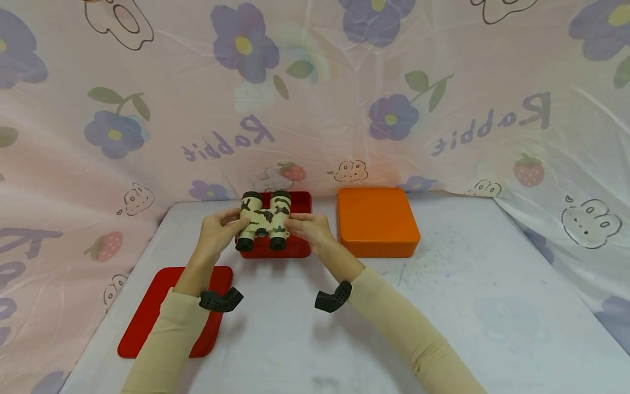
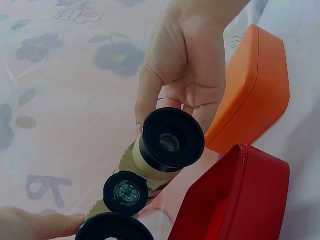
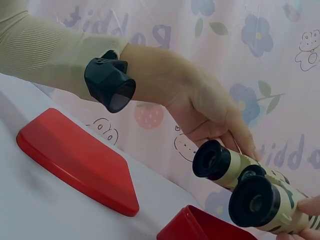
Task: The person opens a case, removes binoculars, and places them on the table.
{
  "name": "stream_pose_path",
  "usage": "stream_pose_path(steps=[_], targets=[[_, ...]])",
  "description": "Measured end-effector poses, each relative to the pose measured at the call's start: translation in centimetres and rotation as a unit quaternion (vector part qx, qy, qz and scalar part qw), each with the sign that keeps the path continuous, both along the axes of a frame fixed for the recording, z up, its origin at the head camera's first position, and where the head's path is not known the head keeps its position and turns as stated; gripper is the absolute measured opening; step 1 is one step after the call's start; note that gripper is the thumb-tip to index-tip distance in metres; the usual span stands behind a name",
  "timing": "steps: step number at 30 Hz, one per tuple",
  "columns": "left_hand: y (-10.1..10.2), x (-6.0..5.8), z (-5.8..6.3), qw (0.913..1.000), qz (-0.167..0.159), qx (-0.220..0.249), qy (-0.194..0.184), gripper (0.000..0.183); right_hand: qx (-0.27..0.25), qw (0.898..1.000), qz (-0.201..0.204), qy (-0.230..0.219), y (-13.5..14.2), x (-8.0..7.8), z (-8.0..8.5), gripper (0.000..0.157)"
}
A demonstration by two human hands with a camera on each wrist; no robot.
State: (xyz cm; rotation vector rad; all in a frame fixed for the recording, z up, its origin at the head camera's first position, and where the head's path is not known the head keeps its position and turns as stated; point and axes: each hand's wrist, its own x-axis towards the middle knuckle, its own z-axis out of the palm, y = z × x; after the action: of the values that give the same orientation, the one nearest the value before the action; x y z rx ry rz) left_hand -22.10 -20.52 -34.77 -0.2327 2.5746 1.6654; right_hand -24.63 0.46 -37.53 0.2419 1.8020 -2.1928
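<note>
A pair of camouflage binoculars [image 1: 264, 216] in cream, green and black is held between both hands, above an open red box [image 1: 301, 249]. My left hand [image 1: 216, 234] grips the left barrel, thumb on top. On the opposite barrel my right hand [image 1: 312, 229] pinches with thumb and fingers. The black eyepieces [image 2: 172, 140] point back toward me, and a small round compass [image 2: 127, 193] sits between them in the left wrist view. In the right wrist view the binoculars [image 3: 282, 192] hang over the rim of the red box [image 3: 185, 226].
A red lid [image 1: 147, 306] lies flat on the white table [image 1: 374, 328], under the left forearm. To the right of the red box stands a closed orange box [image 1: 379, 219]. A printed cloth [image 1: 315, 98] hangs behind the table. Each wrist wears a black camera mount [image 1: 334, 297].
</note>
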Motion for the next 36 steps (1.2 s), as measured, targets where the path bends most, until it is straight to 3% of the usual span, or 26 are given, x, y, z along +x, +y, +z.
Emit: stream_pose_path(steps=[21, 36], targets=[[-0.1, 1.5, -0.6, 0.9999, 0.007, 0.008, -0.009, 0.065, 0.004, 1.0, 0.029, 0.003, 0.9, 1.1, -0.2, 0.039], [-0.5, 2.9, -1.4, 0.9981, -0.001, 0.054, -0.03, 0.068, 0.005, 0.999, 0.049, -0.005, 1.7, 2.2, -0.3, 0.037]])
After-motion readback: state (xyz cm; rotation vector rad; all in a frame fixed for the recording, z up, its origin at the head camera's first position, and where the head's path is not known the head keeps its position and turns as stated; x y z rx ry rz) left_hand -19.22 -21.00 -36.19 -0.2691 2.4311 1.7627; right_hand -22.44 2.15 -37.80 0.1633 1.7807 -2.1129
